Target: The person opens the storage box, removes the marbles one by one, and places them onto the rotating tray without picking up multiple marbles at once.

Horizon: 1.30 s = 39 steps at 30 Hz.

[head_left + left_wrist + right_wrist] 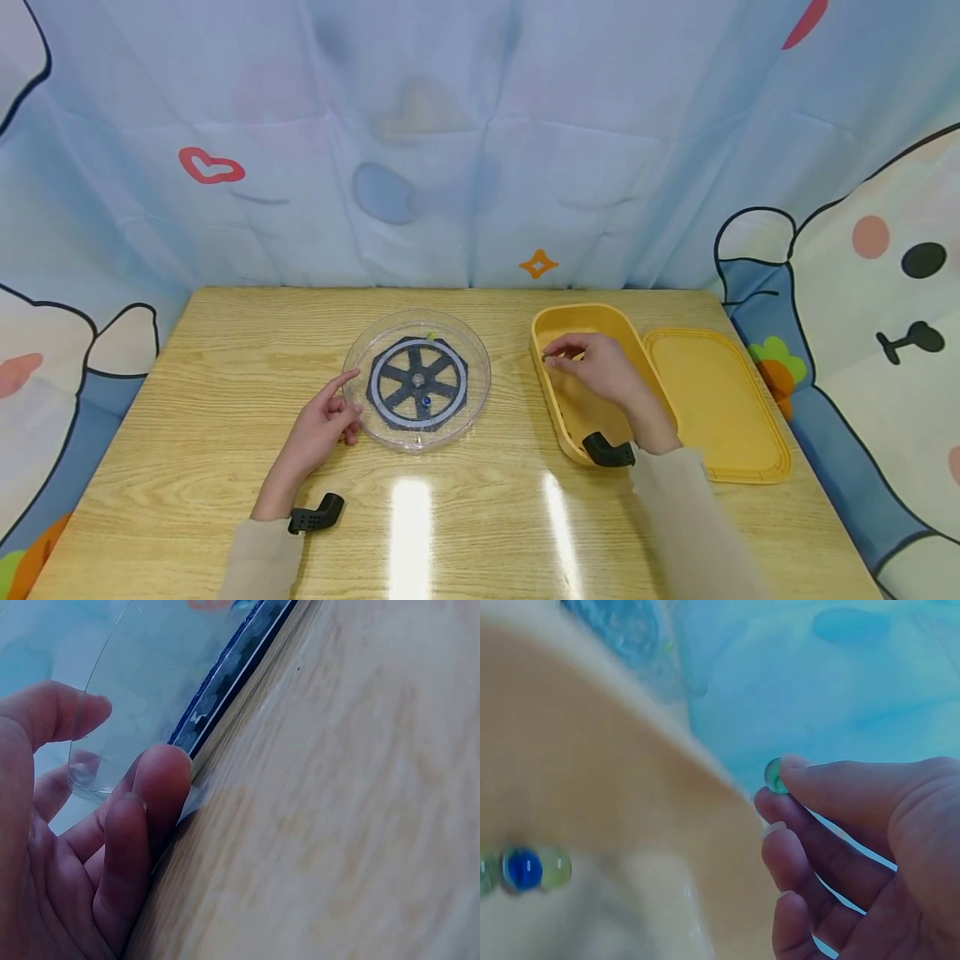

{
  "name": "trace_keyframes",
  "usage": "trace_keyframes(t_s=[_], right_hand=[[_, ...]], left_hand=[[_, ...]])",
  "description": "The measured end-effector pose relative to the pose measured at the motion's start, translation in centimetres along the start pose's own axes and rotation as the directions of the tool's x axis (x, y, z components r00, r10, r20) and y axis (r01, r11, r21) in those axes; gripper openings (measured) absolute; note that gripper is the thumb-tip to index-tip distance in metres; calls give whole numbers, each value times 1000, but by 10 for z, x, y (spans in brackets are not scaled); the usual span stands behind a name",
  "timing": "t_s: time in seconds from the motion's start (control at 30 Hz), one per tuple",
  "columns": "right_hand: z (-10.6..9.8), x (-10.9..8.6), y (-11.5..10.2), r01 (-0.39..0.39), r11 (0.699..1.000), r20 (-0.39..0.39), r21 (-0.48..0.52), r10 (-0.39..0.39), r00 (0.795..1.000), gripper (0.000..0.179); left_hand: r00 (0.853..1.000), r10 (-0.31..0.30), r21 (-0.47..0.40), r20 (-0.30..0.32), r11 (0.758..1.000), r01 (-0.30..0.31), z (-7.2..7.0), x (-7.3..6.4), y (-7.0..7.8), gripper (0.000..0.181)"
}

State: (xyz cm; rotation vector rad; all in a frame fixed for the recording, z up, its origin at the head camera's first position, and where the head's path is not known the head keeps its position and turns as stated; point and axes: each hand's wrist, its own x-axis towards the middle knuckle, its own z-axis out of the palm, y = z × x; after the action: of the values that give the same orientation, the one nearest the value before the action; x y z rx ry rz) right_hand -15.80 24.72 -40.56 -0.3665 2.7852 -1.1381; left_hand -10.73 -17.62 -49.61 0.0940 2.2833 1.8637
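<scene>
A round clear plastic dish (477, 358) shows a dark, six-spoked wheel pattern (397, 367) inside a pale ring. My left hand (318, 425) holds the dish's left edge, index fingertip over the rim and thumb by the wall. Two marbles lie in the dish, one blue (427, 402) and one yellow-green (431, 336). Over the left side of a yellow box (551, 408), my right hand (596, 367) pinches a green glass marble (772, 777) between thumb and forefinger. Inside the box, a blue marble (522, 870) sits beside a yellow-green marble (555, 868).
A flat yellow lid (720, 408) lies on the wooden table (225, 367), right of the box. Behind the table hangs a light blue printed curtain (450, 167). Black camera mounts (315, 514) are strapped to both wrists.
</scene>
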Motion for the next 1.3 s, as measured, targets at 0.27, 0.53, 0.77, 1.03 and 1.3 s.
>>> trace_keyframes(t_s=[0.27, 0.53, 0.77, 1.03, 1.3], right_hand=[[20, -2, -26, 56, 995, -48, 87, -52, 997, 15], [49, 2, -55, 55, 982, -49, 180, -47, 998, 13], [86, 10, -67, 142, 974, -40, 178, -137, 990, 14], [107, 10, -81, 161, 963, -19, 217, -161, 987, 13], [112, 11, -84, 173, 959, 0, 224, -177, 984, 11]], left_hand=[[1000, -5, -9, 0, 1000, 5, 0, -1, -1, 56], [1000, -16, -13, 0, 1000, 16, 0, 2, -3, 56], [1000, -9, -21, -4, 1000, 8, 0, 1, -2, 55], [1000, 11, -31, 9, 999, -10, 0, 0, 0, 56], [1000, -3, -10, 12, 1000, 3, 1, -5, 18, 54]])
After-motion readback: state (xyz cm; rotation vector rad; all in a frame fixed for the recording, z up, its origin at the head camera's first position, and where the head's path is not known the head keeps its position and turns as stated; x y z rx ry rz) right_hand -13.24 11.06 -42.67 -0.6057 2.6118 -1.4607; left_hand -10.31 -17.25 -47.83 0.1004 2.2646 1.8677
